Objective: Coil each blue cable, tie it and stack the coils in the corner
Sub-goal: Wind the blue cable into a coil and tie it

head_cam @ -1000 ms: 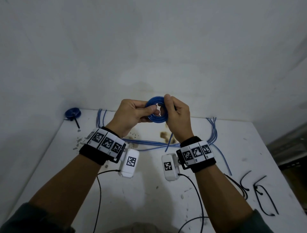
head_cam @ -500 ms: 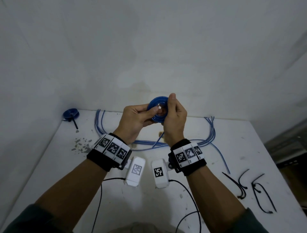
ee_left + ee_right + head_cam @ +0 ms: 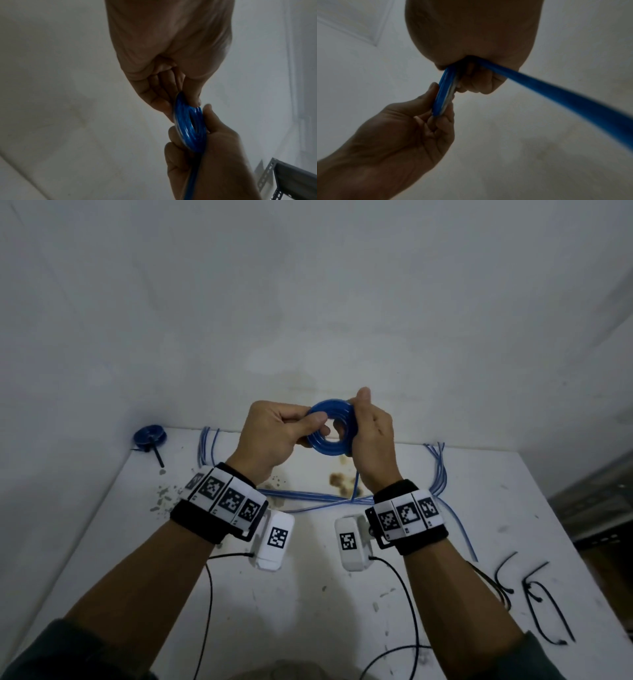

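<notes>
Nearest, black cable ties [image 3: 544, 614] lie on the white table [image 3: 308, 594] by the right forearm. Above the table, the left hand [image 3: 270, 436] pinches the blue coil [image 3: 330, 428] between thumb and curled fingers, and the right hand [image 3: 371, 440] curls round its other edge, a loose tail [image 3: 573, 100] trailing down. Farther back, loose blue cables [image 3: 308, 498] lie along the wall; a tied coil [image 3: 150, 434] sits in the left corner

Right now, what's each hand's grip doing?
Left hand: closed, thumb and fingers pinching the blue cable coil.
Right hand: closed, gripping the coil's other side, loose cable trailing down.
</notes>
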The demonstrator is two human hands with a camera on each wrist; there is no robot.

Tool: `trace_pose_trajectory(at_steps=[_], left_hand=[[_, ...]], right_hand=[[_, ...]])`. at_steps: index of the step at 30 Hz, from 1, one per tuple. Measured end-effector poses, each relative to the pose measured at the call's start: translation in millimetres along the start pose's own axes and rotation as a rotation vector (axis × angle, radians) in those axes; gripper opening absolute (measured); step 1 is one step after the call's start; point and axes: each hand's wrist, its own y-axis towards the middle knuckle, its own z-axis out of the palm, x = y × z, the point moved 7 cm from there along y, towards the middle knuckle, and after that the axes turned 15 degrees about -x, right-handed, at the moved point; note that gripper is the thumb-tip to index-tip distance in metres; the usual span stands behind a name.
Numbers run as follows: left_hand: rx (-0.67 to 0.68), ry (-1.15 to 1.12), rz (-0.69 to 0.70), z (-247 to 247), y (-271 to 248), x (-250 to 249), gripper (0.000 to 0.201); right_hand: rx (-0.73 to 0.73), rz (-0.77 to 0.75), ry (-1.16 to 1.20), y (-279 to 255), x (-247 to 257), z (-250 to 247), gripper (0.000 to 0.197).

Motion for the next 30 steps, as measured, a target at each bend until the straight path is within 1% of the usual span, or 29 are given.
trace_pose_trajectory(at_steps=[1,2,4,6,7,9,10,12,14,16,17,19,21,23,26,28,30], left_hand=[[-0.030,-0.029,-0.019,0,0,3,0.008],[-0.050,-0.053,-0.034,0,-1,5,0.009],[-0.062,-0.083,-0.052,1,-5,7,0.009],[-0.036,-0.104,-0.097,3,-7,10,0.010],[-0.004,-0.117,-0.138,3,-8,11,0.012],[0.099,-0.094,-0.206,2,-7,14,0.020],[0.153,-0.046,-0.210,1,-6,15,0.020],[0.234,0.070,-0.160,0,-4,12,0.017],[0.259,0.145,-0.101,1,-2,7,0.014],[0.222,0.172,-0.076,1,1,4,0.009],[0.196,0.163,-0.071,1,1,3,0.009],[0.125,0.072,-0.080,2,0,2,0.010],[0.019,-0.082,-0.136,1,-1,3,0.009],[-0.044,-0.200,-0.196,3,-2,4,0.009],[-0.012,-0.254,-0.250,8,-6,6,0.015],[0.003,-0.268,-0.274,7,-8,9,0.020],[-0.022,-0.293,-0.291,6,-8,11,0.018]], right_hand=[[-0.040,0.023,0.015,-3,-2,-1,0.050],[-0.069,0.011,0.015,-7,-3,-1,0.050],[-0.121,-0.078,-0.010,-14,-4,1,0.048],[-0.177,-0.137,-0.056,-16,-6,0,0.046],[-0.177,-0.158,-0.087,-15,-6,-1,0.045],[-0.106,-0.212,-0.164,-11,-5,0,0.041],[-0.056,-0.242,-0.213,-8,-5,1,0.041],[0.039,-0.304,-0.303,-4,-3,4,0.040],[0.123,-0.331,-0.342,-4,-2,8,0.043],[0.161,-0.295,-0.299,-4,-2,10,0.045],[0.155,-0.263,-0.243,-4,-2,9,0.045],[0.074,-0.216,-0.118,-4,-3,5,0.043],[-0.051,-0.183,-0.049,-9,-9,1,0.043],[-0.117,-0.161,-0.001,-19,-16,3,0.038],[-0.172,-0.107,0.058,-24,-22,4,0.034],[-0.179,-0.139,0.042,-23,-20,3,0.033],[-0.168,-0.197,-0.016,-25,-15,4,0.032]])
